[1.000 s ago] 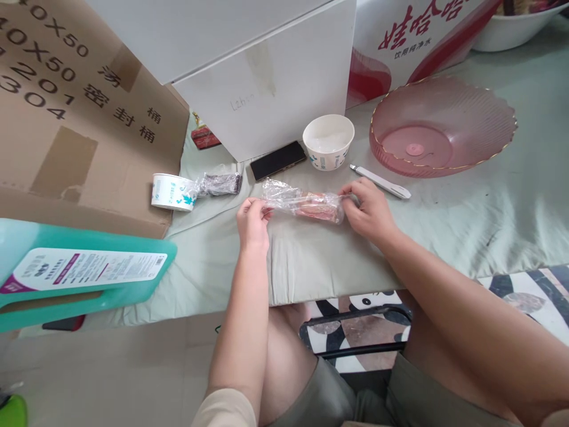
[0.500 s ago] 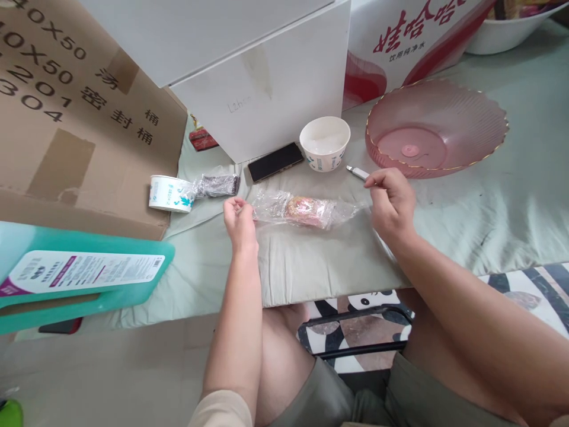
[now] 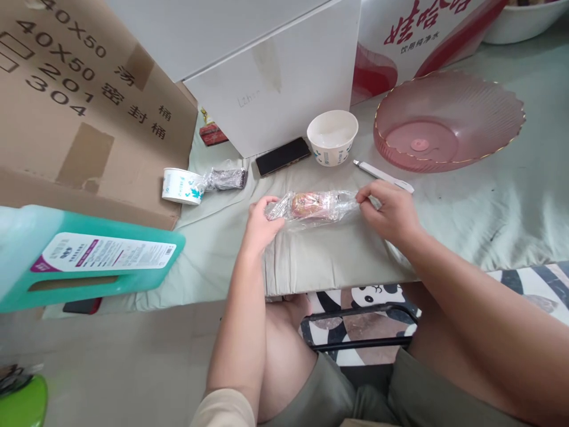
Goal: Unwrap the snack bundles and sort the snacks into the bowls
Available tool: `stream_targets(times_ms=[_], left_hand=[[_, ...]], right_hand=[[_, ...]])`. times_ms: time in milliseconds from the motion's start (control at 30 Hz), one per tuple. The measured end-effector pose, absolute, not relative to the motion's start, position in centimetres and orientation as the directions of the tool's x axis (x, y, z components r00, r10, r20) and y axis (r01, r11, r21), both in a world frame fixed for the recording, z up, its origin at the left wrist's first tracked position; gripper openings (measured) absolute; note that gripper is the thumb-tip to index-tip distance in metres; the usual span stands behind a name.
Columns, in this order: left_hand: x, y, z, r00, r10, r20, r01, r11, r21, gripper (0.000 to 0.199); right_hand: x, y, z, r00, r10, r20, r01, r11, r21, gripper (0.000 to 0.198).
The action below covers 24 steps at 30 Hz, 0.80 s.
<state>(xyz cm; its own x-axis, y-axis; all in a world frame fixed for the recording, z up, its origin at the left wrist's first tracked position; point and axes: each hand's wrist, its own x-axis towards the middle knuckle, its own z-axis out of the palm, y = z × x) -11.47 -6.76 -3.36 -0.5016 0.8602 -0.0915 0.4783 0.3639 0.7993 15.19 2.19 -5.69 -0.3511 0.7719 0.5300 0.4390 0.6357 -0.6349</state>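
Observation:
A small pink and tan item [image 3: 312, 204], its kind unclear, lies inside clear plastic wrap [image 3: 344, 206] on the cloth-covered table. At the wrap's left end, my left hand [image 3: 263, 225] curls thumb and fingers around the gathered film. My right hand [image 3: 391, 212] pinches the twisted right end between thumb and forefinger. Just behind my right hand lies a slim white utility knife [image 3: 383, 176], touching or nearly touching the knuckles. A white paper bowl [image 3: 332, 155] with a blue-green print stands upright behind the wrapped item.
A black phone [image 3: 283, 157] lies beside the bowl. To the left are a tipped paper bowl [image 3: 182, 185], a dark film-wrapped item [image 3: 227, 178], a cardboard box [image 3: 89, 154] and a green liquid jug [image 3: 146, 279]. A pink scalloped basin [image 3: 448, 151] stands right, white boxes [image 3: 302, 83] behind.
My left hand has shifted inward and turned, its fingers now spread around the film's left end. My right hand has moved off the knife's handle, and the film looks more bunched.

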Motion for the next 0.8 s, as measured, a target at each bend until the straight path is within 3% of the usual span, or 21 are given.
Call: stream_targets(times_ms=[167, 267, 333, 433, 500, 633, 800], left_hand=[[-11.1, -8.8, -2.2, -0.362, 0.897, -0.255, 0.632, 0.437, 0.64, 0.067], [-10.9, -8.9, -2.4, -0.322, 0.929, -0.18, 0.723, 0.364, 0.587, 0.071], [-10.7, -8.4, -2.8, -0.278, 0.959, -0.051, 0.76, 0.252, 0.6, 0.062], [-10.6, -7.3, -3.4, -0.221, 0.97, 0.096, 0.756, 0.108, 0.646, 0.032], [-10.6, -6.7, -3.6, -0.226, 0.964, 0.14, 0.721, 0.069, 0.689, 0.017], [-10.6, -6.1, -3.3, -0.246, 0.949, 0.198, 0.591, -0.015, 0.807, 0.008], [-10.2, -5.3, -3.1, -0.508, 0.858, 0.076, 0.248, 0.061, 0.967, 0.011]], right_hand=[[16.3, 2.1, -5.3, -0.178, 0.785, 0.594, 0.481, 0.596, -0.643, 0.02], [16.1, 1.6, -4.6, -0.154, 0.775, 0.612, 0.51, 0.593, -0.623, 0.019], [15.6, 0.9, -4.2, -0.22, 0.744, 0.631, 0.503, 0.641, -0.58, 0.015], [14.1, -0.4, -4.2, -0.432, 0.642, 0.633, 0.446, 0.762, -0.469, 0.008], [13.1, -1.3, -4.6, -0.548, 0.565, 0.616, 0.424, 0.823, -0.378, 0.009], [11.8, -2.3, -5.4, -0.703, 0.479, 0.525, 0.389, 0.878, -0.279, 0.02], [11.5, -2.4, -5.8, -0.686, 0.57, 0.452, 0.402, 0.815, -0.417, 0.021]])
